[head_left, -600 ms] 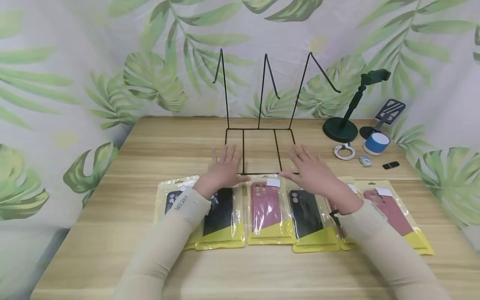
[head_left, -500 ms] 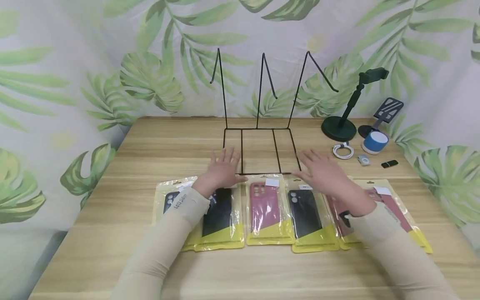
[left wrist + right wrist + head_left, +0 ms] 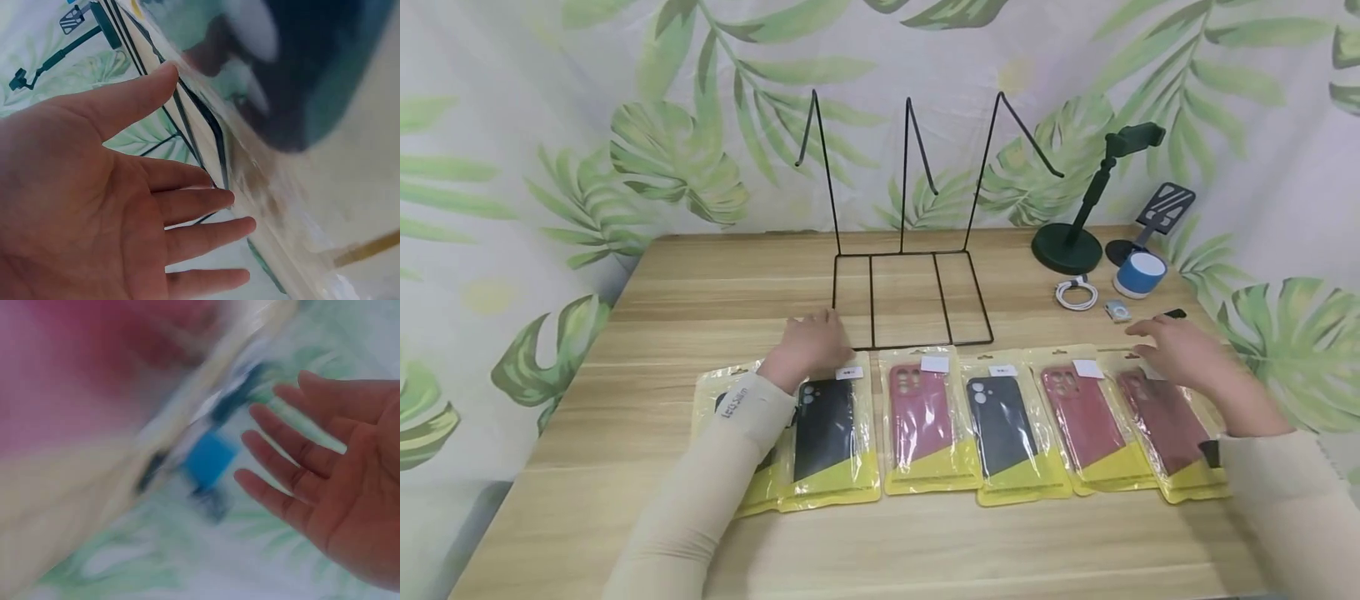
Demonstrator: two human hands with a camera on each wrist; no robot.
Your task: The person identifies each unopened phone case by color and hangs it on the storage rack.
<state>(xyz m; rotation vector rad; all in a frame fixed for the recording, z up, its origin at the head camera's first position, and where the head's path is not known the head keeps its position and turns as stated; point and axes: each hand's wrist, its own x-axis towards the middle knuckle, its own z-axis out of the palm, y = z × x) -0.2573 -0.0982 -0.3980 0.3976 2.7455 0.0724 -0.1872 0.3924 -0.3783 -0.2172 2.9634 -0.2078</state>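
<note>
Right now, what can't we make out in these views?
- Head: leftmost packet, largely behind the left sleeve.
- Head: black stick, partly behind the right hand.
- Head: print on the white labels, too small.
- Right wrist: pink case, blurred, cut off by the frame edge.

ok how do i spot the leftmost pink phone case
On the wooden table, find the black wire rack. In front, packets lie in a row; take the third from the left. Only its pink phone case has dark cases on both sides.
</note>
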